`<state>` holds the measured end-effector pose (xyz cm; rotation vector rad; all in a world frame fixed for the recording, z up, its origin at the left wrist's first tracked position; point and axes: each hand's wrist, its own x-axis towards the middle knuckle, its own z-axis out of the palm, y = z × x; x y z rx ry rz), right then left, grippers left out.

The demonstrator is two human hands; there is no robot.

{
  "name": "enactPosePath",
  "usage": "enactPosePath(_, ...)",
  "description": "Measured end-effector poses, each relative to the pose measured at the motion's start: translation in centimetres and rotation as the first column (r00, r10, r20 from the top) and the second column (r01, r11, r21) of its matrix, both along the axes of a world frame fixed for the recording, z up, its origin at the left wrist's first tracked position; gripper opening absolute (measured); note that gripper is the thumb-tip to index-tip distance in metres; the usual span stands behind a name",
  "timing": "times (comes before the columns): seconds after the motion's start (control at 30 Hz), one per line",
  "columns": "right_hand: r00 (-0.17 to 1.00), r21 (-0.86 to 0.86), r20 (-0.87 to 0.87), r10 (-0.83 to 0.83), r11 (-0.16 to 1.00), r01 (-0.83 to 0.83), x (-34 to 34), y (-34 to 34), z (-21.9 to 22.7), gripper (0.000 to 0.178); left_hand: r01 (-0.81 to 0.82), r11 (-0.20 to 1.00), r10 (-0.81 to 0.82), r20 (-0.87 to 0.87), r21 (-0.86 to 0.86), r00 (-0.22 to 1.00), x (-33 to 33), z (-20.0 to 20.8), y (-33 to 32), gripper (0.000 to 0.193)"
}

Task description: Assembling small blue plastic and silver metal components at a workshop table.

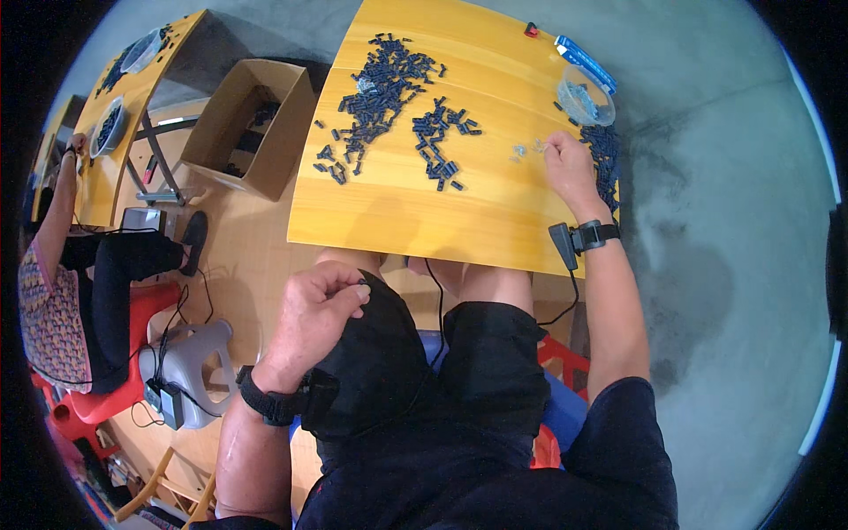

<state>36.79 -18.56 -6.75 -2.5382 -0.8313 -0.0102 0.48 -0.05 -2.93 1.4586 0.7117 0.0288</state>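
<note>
My left hand (pixel 320 309) is held over my lap, off the table's near edge, with thumb and fingers pinched together. A small dark thing seems to show at its fingertips, too small to name. On the right part of the yellow wooden table (pixel 371 216) rests my right hand (pixel 570 166), its fingers curled closed; anything inside them is hidden. Just left of it lie a few small clear pieces (pixel 520 152). Small black block-like parts (pixel 382 93) form a large heap at the table's left, with a smaller group (pixel 435 141) in the middle. More black parts (pixel 601 159) line the right edge.
Behind my right hand stand a clear plastic tub (pixel 583 99) and a blue-and-white box (pixel 585 64). A small red-and-black object (pixel 531 30) lies near the far edge. An open cardboard box (pixel 283 132) is left of the table. Another person (pixel 66 291) sits at a second table (pixel 132 97).
</note>
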Motion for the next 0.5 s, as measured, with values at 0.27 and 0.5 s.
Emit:
enactPosePath(0.27,0.995,-0.094,0.057,0.086,0.992,-0.080,1.1,-2.2,-1.1,0.015,-0.058,0.998,0.058,0.003,-0.012,0.998,0.3,0.1,-0.2,0.008)
enactPosePath(0.5,0.995,-0.067,0.084,0.053,0.997,-0.047,3.3,-3.2,-1.7,0.016,-0.056,0.998,0.057,-0.008,0.030,0.998,0.2,0.0,0.0,0.009)
